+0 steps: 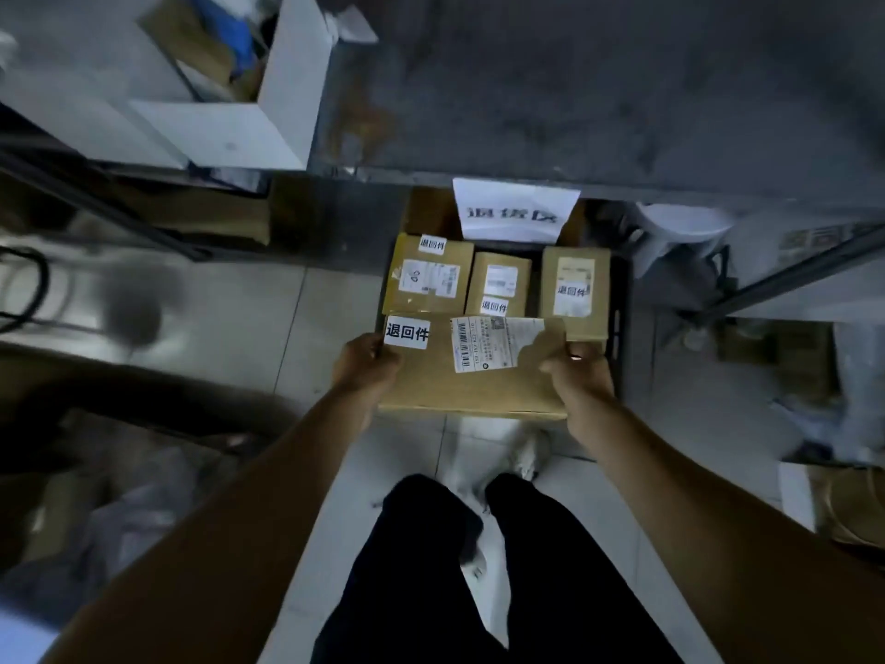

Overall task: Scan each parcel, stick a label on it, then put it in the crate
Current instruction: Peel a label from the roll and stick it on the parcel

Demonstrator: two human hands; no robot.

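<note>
A dark crate (618, 323) holding three labelled parcels (427, 276) sits on the tiled floor (230, 323).

1. Four cardboard parcels: one large parcel (471, 371) held above the crate, and three in the crate: a left parcel (427, 275), a middle parcel (498, 284) and a right parcel (574, 289).
2. One black crate (618, 323).
3. Four white printed stickers, one on each parcel, e.g. (406, 332).
4. Two hands: left hand (366, 364), right hand (582, 378).
5. One paper sign (515, 210) behind the crate.
</note>
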